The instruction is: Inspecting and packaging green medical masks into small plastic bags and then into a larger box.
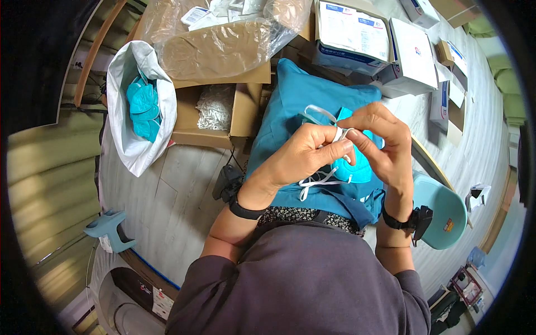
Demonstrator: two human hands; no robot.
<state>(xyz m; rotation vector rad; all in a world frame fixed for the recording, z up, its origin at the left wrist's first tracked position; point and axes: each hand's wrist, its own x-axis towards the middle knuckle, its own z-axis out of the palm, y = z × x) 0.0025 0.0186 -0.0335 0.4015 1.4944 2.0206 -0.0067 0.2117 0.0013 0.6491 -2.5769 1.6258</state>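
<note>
My left hand [304,149] and my right hand [386,142] meet over my lap, fingertips almost touching. Both are closed in a pinch on a thin white elastic strap [339,134], part of which loops up between them. Right behind and below the fingers is a turquoise face mask [357,172], partly covered by them. More white strap [311,184] trails down at the mask's left. The mask rests on a large teal cloth [287,97] draped over my lap. What the fingertips do with the strap is partly hidden.
To the left stands an open white bag [118,92] holding several turquoise masks [143,106]. A cardboard box [243,120] holds a heap of white straps [215,109]. Plastic-lined packets [218,50] lie behind it. White boxes [410,56] stand back right; a light-blue stool [446,209] is at right.
</note>
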